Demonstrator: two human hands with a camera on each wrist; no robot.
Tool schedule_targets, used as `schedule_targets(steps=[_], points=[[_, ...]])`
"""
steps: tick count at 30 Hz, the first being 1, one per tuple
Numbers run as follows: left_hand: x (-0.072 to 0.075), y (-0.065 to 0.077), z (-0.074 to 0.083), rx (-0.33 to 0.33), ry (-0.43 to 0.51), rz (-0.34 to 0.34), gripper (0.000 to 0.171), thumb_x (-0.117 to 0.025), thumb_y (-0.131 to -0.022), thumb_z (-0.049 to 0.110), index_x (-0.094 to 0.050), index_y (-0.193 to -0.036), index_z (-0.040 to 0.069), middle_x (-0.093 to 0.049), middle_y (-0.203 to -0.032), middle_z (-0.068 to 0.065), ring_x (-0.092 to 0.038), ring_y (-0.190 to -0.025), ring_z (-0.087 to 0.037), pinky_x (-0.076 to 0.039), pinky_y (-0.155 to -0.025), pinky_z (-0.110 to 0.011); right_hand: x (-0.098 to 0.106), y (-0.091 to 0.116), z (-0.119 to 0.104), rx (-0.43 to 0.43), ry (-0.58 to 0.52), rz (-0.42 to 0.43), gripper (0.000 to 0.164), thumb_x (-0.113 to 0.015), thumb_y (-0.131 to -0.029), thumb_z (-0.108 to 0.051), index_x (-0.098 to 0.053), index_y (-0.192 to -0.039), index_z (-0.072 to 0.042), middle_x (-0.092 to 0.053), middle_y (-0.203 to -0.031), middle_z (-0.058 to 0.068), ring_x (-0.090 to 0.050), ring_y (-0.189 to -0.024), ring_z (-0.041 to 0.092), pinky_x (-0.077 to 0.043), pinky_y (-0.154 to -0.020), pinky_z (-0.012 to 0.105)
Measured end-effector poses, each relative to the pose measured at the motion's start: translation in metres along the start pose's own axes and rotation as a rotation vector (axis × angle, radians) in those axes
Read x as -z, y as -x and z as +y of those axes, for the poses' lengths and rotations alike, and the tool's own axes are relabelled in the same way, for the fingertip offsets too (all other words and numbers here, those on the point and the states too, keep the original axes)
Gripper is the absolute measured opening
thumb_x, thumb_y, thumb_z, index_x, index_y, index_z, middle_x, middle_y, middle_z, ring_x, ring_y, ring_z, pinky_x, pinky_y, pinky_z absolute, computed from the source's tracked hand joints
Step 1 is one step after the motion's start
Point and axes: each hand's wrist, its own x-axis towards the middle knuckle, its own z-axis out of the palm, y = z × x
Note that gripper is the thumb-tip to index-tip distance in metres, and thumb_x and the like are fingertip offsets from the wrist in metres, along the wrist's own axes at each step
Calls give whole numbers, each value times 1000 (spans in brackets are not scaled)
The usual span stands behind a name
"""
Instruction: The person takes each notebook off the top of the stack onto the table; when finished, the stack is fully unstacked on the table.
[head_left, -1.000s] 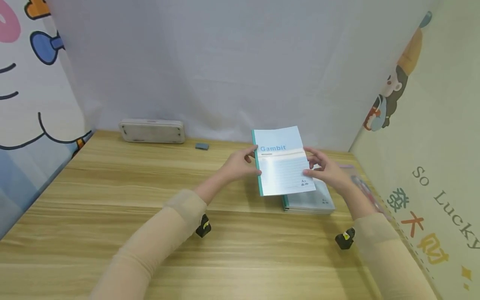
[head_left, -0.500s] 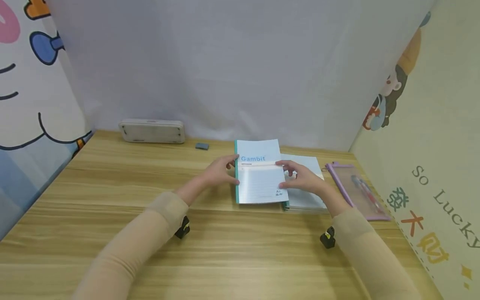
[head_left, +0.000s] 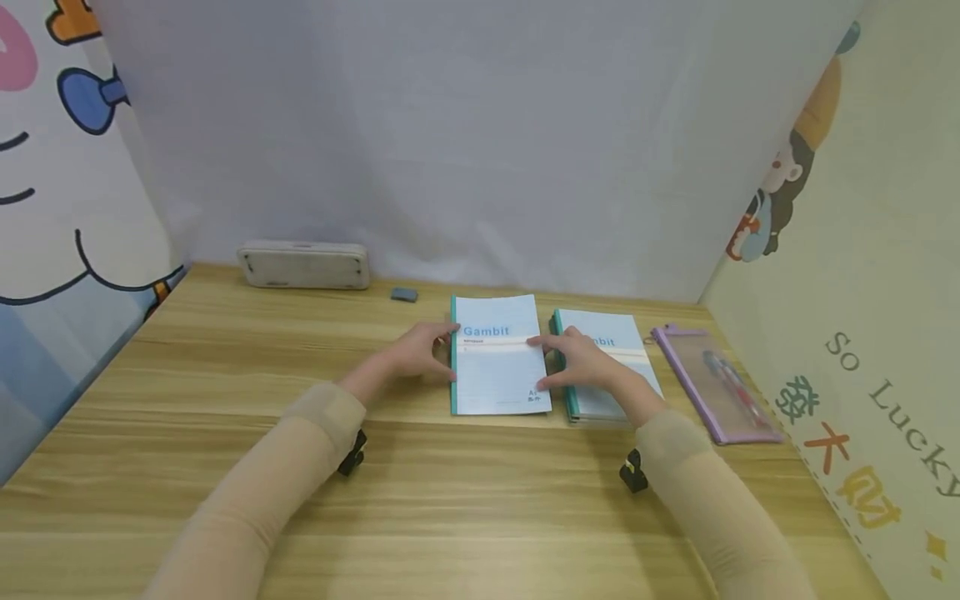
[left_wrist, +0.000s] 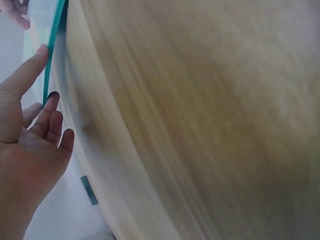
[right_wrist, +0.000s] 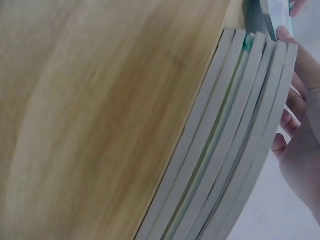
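Plainly, your left hand (head_left: pixel 416 350) and right hand (head_left: pixel 585 360) are grasping the notebook (head_left: pixel 498 373) between their fingers by opposite long edges; its long axis is pointing away from you, the notebook stack (head_left: pixel 600 403) lying just right of it.

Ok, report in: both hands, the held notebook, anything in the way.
Left hand, right hand gripping opposite edges of Gambit notebook. Cover up, table contact unclear. Notebook stack close beside, right hand over it; nothing seen blocking.
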Motion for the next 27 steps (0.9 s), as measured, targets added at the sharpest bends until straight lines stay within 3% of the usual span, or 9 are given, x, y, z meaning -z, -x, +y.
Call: schedule_targets(steps=[8,16,21,27], points=[[0,-1,-7,10,5,-78,85,-80,-76,20,-34,-145,2,-50,-126,-16,-44,-118,-27,-35,-105,-41,-1,-3,-3,-13,160,-42,76,-75,-73,-53,-52,-137,-20,-55,-114,8,-43,-102,22,-36,-79,38],[1,-5,-12,76,-225,-109,84,-78,-74,44,-41,-144,15,-44,-133,-13,-36,-120,-29,-31,-101,-47,-7,-4,-6,73,311,-24,67,-74,-73,-53,-61,-128,-16,-62,-119,2,-44,-101,23,-39,-81,41],[1,-4,-10,80,-215,-105,83,-78,-76,42,-40,-144,15,-42,-136,-13,-35,-124,-30,-30,-104,-48,-8,-4,-7,62,328,-22,66,-74,-73,-54,-62,-127,-17,-61,-118,2,-44,-102,24,-39,-83,43],[5,0,-4,88,-176,-82,83,-76,-78,38,-37,-145,11,-40,-141,-14,-32,-130,-32,-26,-110,-49,1,3,-7,74,263,22,65,-76,-74,-49,-61,-128,-16,-57,-125,7,-45,-109,27,-38,-85,47]])
